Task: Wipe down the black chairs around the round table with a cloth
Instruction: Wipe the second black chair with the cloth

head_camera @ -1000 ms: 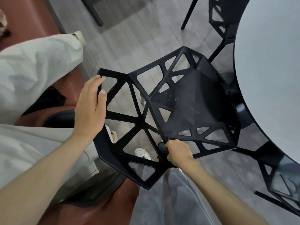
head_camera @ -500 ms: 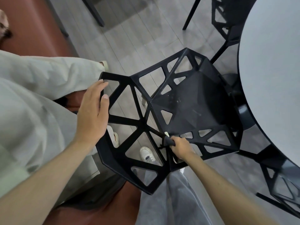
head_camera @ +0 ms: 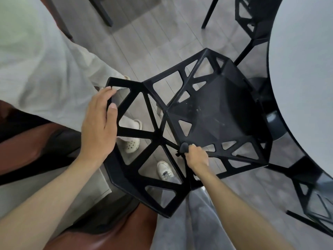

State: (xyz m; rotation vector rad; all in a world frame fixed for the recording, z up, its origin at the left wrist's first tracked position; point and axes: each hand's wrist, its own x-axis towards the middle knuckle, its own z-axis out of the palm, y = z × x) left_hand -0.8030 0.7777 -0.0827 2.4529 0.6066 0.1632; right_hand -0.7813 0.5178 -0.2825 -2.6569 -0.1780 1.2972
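Unmoved, left hand (head_camera: 98, 123) lies flat on chair (head_camera: 212, 112); right hand (head_camera: 197, 157) grips cloth (head_camera: 184, 148).

Beneath me runs a grey plank floor (head_camera: 153, 38), and my own grey trouser leg (head_camera: 187, 222) drops to a white sneaker (head_camera: 164, 170) planted on it. To my left another person in pale, loose clothing (head_camera: 45, 73) stands close, their cream clogs (head_camera: 132, 144) just beside my shoe, while a reddish-brown leather seat (head_camera: 100, 239) fills the lower left corner and a dark furniture leg (head_camera: 102, 11) crosses the floor near the top.
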